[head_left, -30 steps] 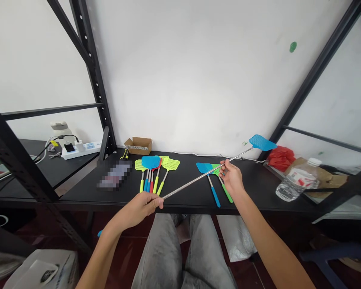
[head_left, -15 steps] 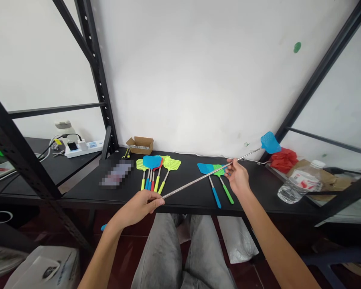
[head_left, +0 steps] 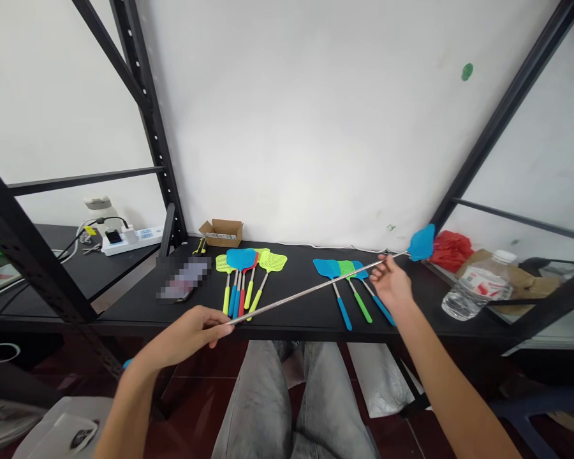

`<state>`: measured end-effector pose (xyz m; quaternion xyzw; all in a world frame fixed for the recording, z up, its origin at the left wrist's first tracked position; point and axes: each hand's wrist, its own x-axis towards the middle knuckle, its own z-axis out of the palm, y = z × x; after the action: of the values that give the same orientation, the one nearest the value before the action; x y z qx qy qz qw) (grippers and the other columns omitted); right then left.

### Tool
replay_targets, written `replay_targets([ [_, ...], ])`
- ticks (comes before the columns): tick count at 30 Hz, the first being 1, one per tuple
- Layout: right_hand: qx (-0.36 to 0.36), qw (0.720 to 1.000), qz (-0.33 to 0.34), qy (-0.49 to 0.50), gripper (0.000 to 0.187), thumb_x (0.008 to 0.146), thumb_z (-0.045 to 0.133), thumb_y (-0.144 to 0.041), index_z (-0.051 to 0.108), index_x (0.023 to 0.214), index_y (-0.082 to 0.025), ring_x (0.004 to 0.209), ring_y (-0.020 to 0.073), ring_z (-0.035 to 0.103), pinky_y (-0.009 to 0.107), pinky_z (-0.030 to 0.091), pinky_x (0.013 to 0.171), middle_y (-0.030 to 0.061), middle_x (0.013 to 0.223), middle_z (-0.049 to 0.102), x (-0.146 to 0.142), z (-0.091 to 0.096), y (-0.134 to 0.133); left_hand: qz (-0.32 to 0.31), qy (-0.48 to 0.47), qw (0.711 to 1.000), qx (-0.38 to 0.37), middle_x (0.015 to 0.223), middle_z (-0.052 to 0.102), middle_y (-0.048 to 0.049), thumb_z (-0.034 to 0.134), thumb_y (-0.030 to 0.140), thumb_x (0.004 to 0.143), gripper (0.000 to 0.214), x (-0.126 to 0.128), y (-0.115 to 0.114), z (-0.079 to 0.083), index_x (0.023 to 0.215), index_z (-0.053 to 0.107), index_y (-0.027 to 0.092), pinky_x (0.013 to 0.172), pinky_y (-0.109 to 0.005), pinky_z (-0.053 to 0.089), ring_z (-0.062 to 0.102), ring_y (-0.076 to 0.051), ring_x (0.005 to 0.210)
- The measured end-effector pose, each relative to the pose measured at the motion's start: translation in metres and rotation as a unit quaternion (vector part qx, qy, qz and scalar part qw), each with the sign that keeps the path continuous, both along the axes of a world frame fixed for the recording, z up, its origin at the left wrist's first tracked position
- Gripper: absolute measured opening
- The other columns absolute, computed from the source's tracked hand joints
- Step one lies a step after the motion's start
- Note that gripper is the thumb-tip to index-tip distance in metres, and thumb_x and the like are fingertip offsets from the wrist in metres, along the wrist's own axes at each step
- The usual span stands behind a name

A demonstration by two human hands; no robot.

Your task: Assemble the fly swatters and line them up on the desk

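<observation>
A blue fly swatter [head_left: 421, 243] with a long extended metal shaft is held slantwise above the table, head up to the right. My left hand [head_left: 191, 333] grips the shaft's lower end; a blue tip, apparently its handle, shows behind my left wrist. With fingers closed on the thin shaft, my right hand [head_left: 391, 280] is just below the head. Under the shaft on the right lie a blue swatter [head_left: 343, 310], a green swatter [head_left: 361, 303] and another blue swatter [head_left: 380, 307]. Several yellow, blue and red swatters [head_left: 242, 259] lie in a group left of centre.
A small open cardboard box [head_left: 220, 233] stands at the back beside a blurred phone [head_left: 185, 279]. On the right are a red plastic bag [head_left: 450, 250] and a water bottle [head_left: 478, 285]. Black rack posts [head_left: 155, 121] flank the table [head_left: 291, 322]; a power strip [head_left: 134, 238] lies left.
My left hand has moved left and slightly down, my right hand right along the shaft, closer to the head. The held swatter's head has turned and dropped slightly left.
</observation>
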<state>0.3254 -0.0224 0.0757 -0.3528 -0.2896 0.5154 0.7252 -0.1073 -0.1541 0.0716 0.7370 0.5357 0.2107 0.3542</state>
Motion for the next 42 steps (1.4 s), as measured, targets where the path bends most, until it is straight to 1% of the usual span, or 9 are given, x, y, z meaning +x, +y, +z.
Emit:
replay_targets([
  [5, 0.016, 0.997, -0.021, 0.07, 0.035, 0.087, 0.06, -0.054, 0.056, 0.08, -0.02, 0.047, 0.0074, 0.04, 0.02, 0.038, 0.043, -0.0068, 0.059, 0.04, 0.045, 0.008, 0.0, 0.052, 0.019, 0.998, -0.016, 0.068, 0.06, 0.0004, 0.058, 0.056, 0.082, 0.04, -0.031, 0.0, -0.006, 0.089, 0.071, 0.019, 0.059, -0.022, 0.037, 0.054, -0.016, 0.067],
  [10, 0.014, 0.998, -0.018, 0.063, 0.044, 0.086, 0.056, -0.061, 0.051, 0.074, -0.019, 0.048, 0.0084, 0.042, 0.021, 0.038, 0.043, -0.0064, 0.06, 0.04, 0.043, 0.006, -0.005, 0.065, 0.036, 0.997, 0.002, 0.068, 0.06, 0.0019, 0.06, 0.056, 0.08, 0.036, -0.042, 0.007, -0.019, 0.088, 0.07, 0.022, 0.06, -0.022, 0.038, 0.054, -0.016, 0.065],
  [17, -0.025, 0.995, -0.095, 0.011, 0.053, 0.096, 0.033, -0.057, 0.06, 0.077, -0.015, 0.049, 0.0096, 0.046, 0.022, 0.04, 0.044, -0.001, 0.064, 0.049, 0.04, -0.002, 0.0, 0.119, 0.059, 0.991, 0.029, 0.081, 0.069, -0.0007, 0.062, 0.057, 0.078, 0.038, -0.075, 0.002, -0.026, 0.087, 0.07, 0.021, 0.072, -0.026, 0.044, 0.062, -0.021, 0.08],
  [21, -0.013, 0.989, -0.147, -0.02, 0.054, 0.097, 0.033, -0.053, 0.062, 0.074, -0.013, 0.049, 0.0088, 0.047, 0.021, 0.039, 0.045, 0.0016, 0.067, 0.054, 0.037, -0.001, 0.0, 0.13, 0.064, 0.988, 0.045, 0.085, 0.07, -0.0003, 0.062, 0.055, 0.079, 0.035, -0.077, -0.001, -0.021, 0.088, 0.071, 0.022, 0.076, -0.026, 0.043, 0.061, -0.022, 0.084],
  [25, -0.005, 0.985, -0.174, -0.017, 0.048, 0.097, 0.034, -0.044, 0.061, 0.072, -0.013, 0.047, 0.0082, 0.046, 0.021, 0.04, 0.046, 0.0007, 0.062, 0.053, 0.037, -0.002, -0.003, 0.112, 0.081, 0.988, 0.075, 0.076, 0.066, -0.0002, 0.056, 0.056, 0.083, 0.038, -0.072, -0.001, -0.016, 0.09, 0.072, 0.022, 0.068, -0.024, 0.041, 0.058, -0.02, 0.076],
  [29, -0.006, 0.984, -0.177, -0.016, 0.047, 0.094, 0.038, -0.048, 0.06, 0.071, -0.014, 0.045, 0.0081, 0.045, 0.021, 0.039, 0.045, -0.0005, 0.06, 0.052, 0.042, -0.003, -0.006, 0.092, 0.102, 0.985, 0.1, 0.064, 0.055, 0.0008, 0.047, 0.056, 0.089, 0.043, -0.068, -0.003, -0.01, 0.077, 0.068, 0.02, 0.059, -0.023, 0.034, 0.049, -0.016, 0.064],
  [34, 0.008, 0.988, -0.155, -0.022, 0.047, 0.091, 0.043, -0.053, 0.059, 0.07, -0.015, 0.045, 0.0078, 0.045, 0.021, 0.039, 0.045, -0.0007, 0.059, 0.052, 0.028, -0.002, -0.013, 0.075, 0.096, 0.986, 0.113, 0.06, 0.049, 0.0021, 0.043, 0.054, 0.09, 0.046, -0.04, -0.001, -0.002, 0.065, 0.058, 0.018, 0.056, -0.023, 0.03, 0.042, -0.013, 0.057],
  [37, 0.026, 0.992, -0.121, -0.031, 0.045, 0.09, 0.047, -0.054, 0.059, 0.07, -0.016, 0.045, 0.0079, 0.044, 0.022, 0.038, 0.044, -0.0006, 0.059, 0.053, -0.006, -0.004, -0.021, 0.05, 0.063, 0.99, 0.119, 0.057, 0.048, 0.0024, 0.042, 0.052, 0.092, 0.047, 0.0, 0.004, 0.0, 0.061, 0.053, 0.018, 0.055, -0.023, 0.029, 0.041, -0.013, 0.055],
  [42, 0.06, 0.996, -0.065, -0.032, 0.045, 0.084, 0.055, -0.061, 0.056, 0.069, -0.019, 0.046, 0.0095, 0.045, 0.024, 0.038, 0.043, -0.0011, 0.061, 0.054, -0.067, -0.011, -0.035, 0.007, 0.003, 0.993, 0.122, 0.061, 0.057, 0.001, 0.036, 0.046, 0.096, 0.044, 0.062, 0.013, -0.003, 0.076, 0.064, 0.018, 0.06, -0.024, 0.034, 0.05, -0.015, 0.06],
])
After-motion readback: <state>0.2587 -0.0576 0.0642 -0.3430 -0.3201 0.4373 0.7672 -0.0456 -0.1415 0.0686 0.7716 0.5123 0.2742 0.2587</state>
